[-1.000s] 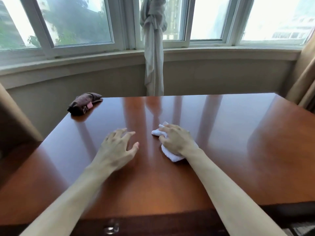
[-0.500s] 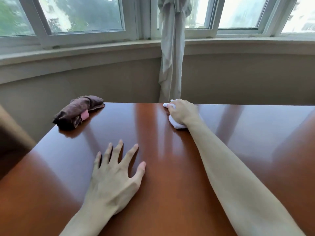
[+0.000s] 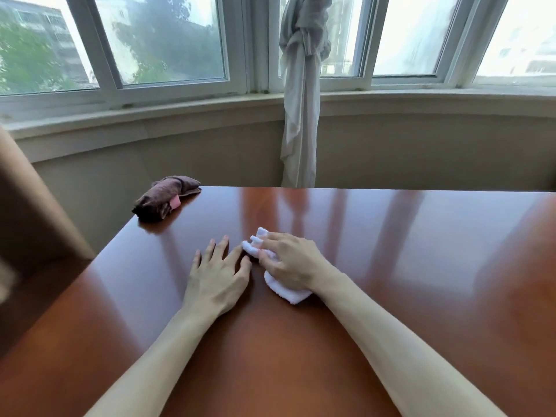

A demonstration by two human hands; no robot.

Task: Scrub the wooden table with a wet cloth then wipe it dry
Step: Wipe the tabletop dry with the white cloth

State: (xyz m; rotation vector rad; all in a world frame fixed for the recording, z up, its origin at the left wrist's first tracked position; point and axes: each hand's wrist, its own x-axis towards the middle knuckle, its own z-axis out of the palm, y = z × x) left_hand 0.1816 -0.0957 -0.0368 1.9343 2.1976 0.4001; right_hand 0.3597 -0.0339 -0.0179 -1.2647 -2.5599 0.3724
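The right hand (image 3: 293, 266) is pressing a bunched white cloth (image 3: 284, 288) onto the wooden table (image 3: 421, 281), its fingers lying curled over the wad and gripping it, with folds poking out past the fingertips and a thicker end showing under the wrist. The left hand (image 3: 218, 276) is resting flat just beside it, fingers spread and holding nothing, its thumb nearly touching the cloth. Both are sitting near the middle of the tabletop, which is looking glossy and reflecting the windows (image 3: 168, 40); whether it is wet cannot be told. A rolled dark brown cloth (image 3: 164, 198) is lying untouched at the far left corner, well apart from the hands, below a knotted grey curtain (image 3: 301, 100). By my reckoning the scrubbing is under way, with the drying pass not yet started.
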